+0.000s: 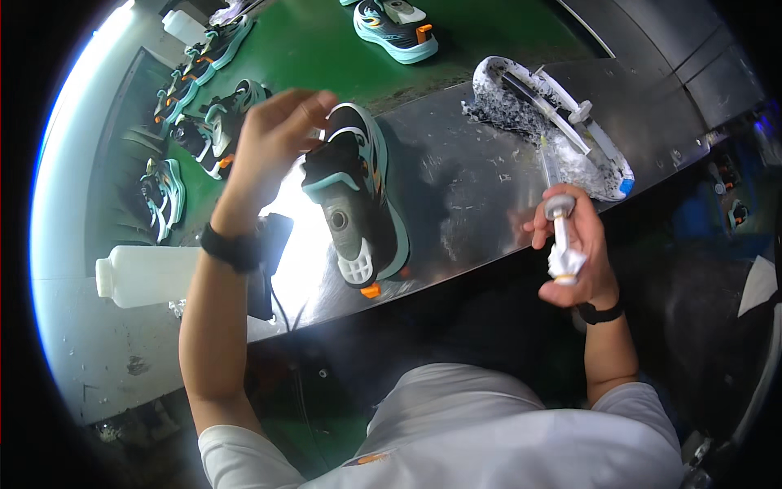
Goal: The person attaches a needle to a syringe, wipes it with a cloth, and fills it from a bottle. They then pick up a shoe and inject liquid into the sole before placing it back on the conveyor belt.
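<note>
In my right hand (593,259) is a syringe (560,209), gripped near its flange with the plunger end toward me and the tip pointing away. The tip reaches the near side of a white, sole-shaped tray (626,167) smeared with black and white residue. A black and mint-green shoe (394,204) with a grey tongue and an orange tab rests on the metal worktop. Just left of its far end hovers my left hand (277,138), somewhat blurred, its fingers and thumb apart. Nothing shows between them.
More syringes (544,110) lie in the tray. One shoe (395,31) stands on the green belt (305,49); several others (220,134) line the left side. A white plastic bottle (155,275) lies at left beside a dark box (277,240) with a cable. The metal worktop (456,244) ends before my body.
</note>
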`<state>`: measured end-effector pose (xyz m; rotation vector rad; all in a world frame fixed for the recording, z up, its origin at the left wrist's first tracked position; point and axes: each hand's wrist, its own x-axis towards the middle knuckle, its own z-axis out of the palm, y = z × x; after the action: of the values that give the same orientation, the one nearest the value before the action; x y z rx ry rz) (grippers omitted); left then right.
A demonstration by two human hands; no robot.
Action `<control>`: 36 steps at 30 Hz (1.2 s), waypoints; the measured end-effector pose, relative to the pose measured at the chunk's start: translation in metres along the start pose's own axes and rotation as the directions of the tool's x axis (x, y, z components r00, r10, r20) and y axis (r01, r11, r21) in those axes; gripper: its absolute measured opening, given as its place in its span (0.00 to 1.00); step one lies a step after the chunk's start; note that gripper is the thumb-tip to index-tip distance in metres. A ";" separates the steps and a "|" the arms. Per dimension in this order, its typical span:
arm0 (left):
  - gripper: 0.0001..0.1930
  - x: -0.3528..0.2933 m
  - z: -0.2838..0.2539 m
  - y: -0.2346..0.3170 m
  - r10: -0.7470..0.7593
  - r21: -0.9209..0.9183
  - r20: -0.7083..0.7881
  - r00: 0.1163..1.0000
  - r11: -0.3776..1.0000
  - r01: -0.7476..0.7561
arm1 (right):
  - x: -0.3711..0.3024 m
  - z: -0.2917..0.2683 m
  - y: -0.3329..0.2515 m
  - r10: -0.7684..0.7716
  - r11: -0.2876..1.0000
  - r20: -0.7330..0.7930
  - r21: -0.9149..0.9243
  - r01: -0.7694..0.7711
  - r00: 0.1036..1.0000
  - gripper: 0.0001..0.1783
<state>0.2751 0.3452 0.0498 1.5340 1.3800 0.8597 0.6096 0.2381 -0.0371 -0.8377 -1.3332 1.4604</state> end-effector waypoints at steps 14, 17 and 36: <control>0.22 -0.004 0.001 0.001 0.144 -0.223 0.048 0.988 0.966 -0.130 | 0.002 0.011 -0.005 0.049 0.999 -0.009 -0.019 -0.049 0.999 0.55; 0.23 -0.026 -0.007 0.000 0.351 -0.293 0.031 0.936 0.898 -0.328 | 0.009 0.034 -0.015 -0.129 0.968 0.208 0.240 0.077 0.970 0.56; 0.30 -0.044 -0.027 -0.014 0.712 -0.458 0.320 0.625 0.694 -0.556 | 0.034 0.122 -0.055 -0.232 0.888 0.617 0.450 -0.095 0.752 0.29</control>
<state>0.2389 0.3064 0.0500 1.8392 0.2650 0.9701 0.4964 0.2279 0.0416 0.0799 -1.3896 2.0037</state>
